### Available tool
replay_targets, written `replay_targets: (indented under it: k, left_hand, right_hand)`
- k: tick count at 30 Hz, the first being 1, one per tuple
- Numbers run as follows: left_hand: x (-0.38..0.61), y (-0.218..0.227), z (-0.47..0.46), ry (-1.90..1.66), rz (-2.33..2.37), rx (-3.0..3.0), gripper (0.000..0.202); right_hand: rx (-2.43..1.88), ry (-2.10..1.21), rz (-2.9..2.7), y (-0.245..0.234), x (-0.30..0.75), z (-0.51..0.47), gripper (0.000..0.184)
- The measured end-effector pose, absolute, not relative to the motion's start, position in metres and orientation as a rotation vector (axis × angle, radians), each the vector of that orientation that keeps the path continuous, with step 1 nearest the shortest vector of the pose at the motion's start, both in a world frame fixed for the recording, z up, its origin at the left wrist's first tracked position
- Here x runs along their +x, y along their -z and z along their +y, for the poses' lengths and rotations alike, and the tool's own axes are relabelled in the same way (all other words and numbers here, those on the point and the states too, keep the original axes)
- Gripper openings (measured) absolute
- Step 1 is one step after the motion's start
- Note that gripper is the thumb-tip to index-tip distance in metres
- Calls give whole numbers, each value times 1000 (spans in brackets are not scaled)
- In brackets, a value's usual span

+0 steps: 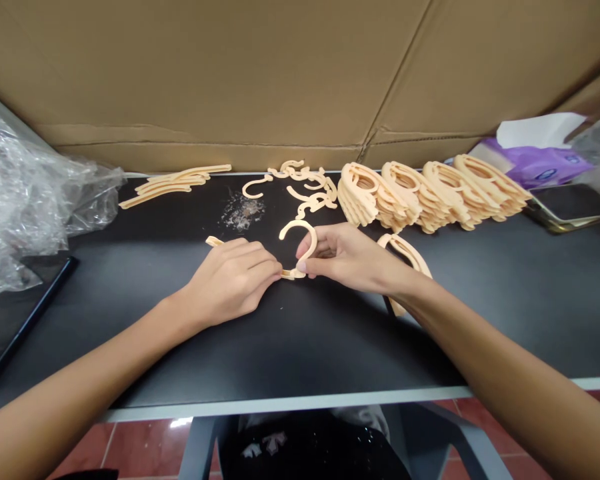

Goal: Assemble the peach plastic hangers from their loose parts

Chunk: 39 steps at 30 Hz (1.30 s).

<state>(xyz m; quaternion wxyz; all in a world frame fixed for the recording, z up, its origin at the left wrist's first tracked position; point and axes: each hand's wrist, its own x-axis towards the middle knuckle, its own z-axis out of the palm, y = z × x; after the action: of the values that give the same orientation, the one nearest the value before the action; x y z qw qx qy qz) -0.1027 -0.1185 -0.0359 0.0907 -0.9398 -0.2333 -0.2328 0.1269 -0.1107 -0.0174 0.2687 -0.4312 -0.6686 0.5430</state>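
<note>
Both my hands meet at the middle of a black table [300, 347]. My left hand [233, 280] is closed over a flat, pale orange plastic strip [213, 241] whose end sticks out behind my knuckles. My right hand [347, 257] pinches the stem of a pale orange plastic hook [300, 233], its curved part rising between my hands. The strip and the hook meet at my fingertips. Under my right wrist lies another pale orange hanger piece [409, 253].
Rows of stacked hanger pieces [430, 190] stand at the back right, loose hooks [305, 180] and straight strips [173, 181] at the back centre and left. A small heap of shavings [240, 213], crumpled clear plastic [25, 193], a purple pack [540, 163], a phone [573, 203] and a cardboard wall [280, 73] surround them.
</note>
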Motion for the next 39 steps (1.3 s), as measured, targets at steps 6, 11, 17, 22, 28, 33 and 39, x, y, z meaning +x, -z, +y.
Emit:
replay_targets:
  k: [6,11,17,22,28,33,39]
  left_hand:
    - [-102,36,-118,695,-703,-2811,20]
    - [-103,39,-119,721,-716,-2929,21]
    - [-102,37,-120,707,-745,-2956,22]
    - [-100,35,-121,680,-761,-2947,23]
    - [-101,36,-121,662,-720,-2877,22]
    - [-99,36,-121,673,-684,-2807,21]
    - [-99,35,-121,671,-645,-2795,20]
  right_hand:
    - [-1167,-1413,-1901,21,126,-110,8]
    - [-1224,-1272,-1915,29,124,-107,5]
    - [-1088,-1514,-1864,18,132,-103,9]
    - [-1055,-1597,-1820,10,133,-105,11]
    - [-1074,-1625,-1817,18,131,-105,14]
    - [-1094,-1567,-1851,20,131,-105,12]
    - [-1094,-1546,-1888,19,129,-107,9]
